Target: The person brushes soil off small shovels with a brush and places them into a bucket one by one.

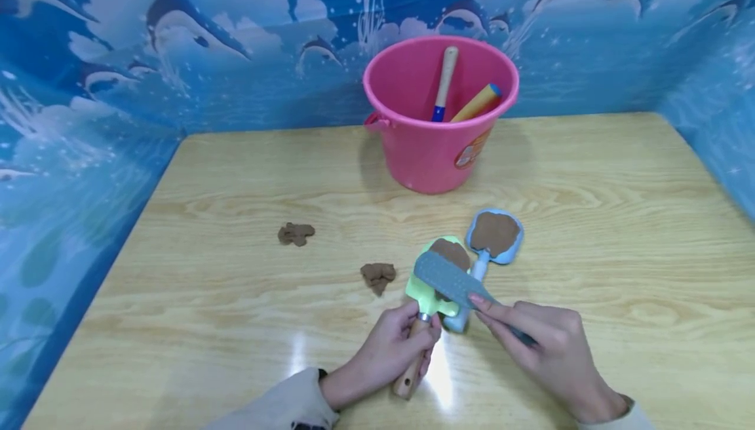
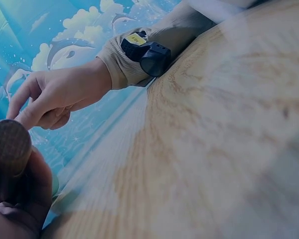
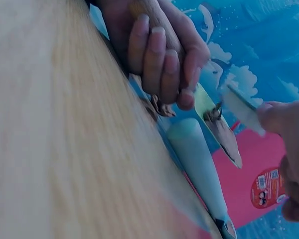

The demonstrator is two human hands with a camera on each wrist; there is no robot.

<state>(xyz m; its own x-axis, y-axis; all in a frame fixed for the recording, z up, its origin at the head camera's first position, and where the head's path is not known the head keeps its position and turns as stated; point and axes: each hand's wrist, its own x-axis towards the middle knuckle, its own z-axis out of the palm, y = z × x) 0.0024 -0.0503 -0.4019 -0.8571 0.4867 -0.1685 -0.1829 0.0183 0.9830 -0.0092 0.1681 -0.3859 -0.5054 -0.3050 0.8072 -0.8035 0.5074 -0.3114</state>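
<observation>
My left hand (image 1: 392, 345) grips the wooden handle (image 1: 407, 377) of a small green trowel (image 1: 419, 292). Brown clay (image 1: 451, 251) covers much of its blade. Between thumb and fingers, my right hand (image 1: 548, 345) pinches a flat blue-grey spatula (image 1: 442, 276), which crosses over the clay and hides part of it. The right wrist view shows a narrow gap between spatula (image 3: 244, 109) and trowel (image 3: 204, 102). Beneath and beside the trowel, a blue toy shovel (image 1: 519, 246) lies on the table, its scoop spread with brown clay (image 1: 495, 232). The left wrist view shows the handle's end (image 2: 10, 144).
Two loose lumps of brown clay, a nearer one (image 1: 378, 276) and a farther one (image 1: 296, 233), lie on the wooden table (image 1: 206, 299). At the back stands a pink bucket (image 1: 413, 155) holding a white-handled tool (image 1: 447, 76) and a yellow stick (image 1: 478, 102).
</observation>
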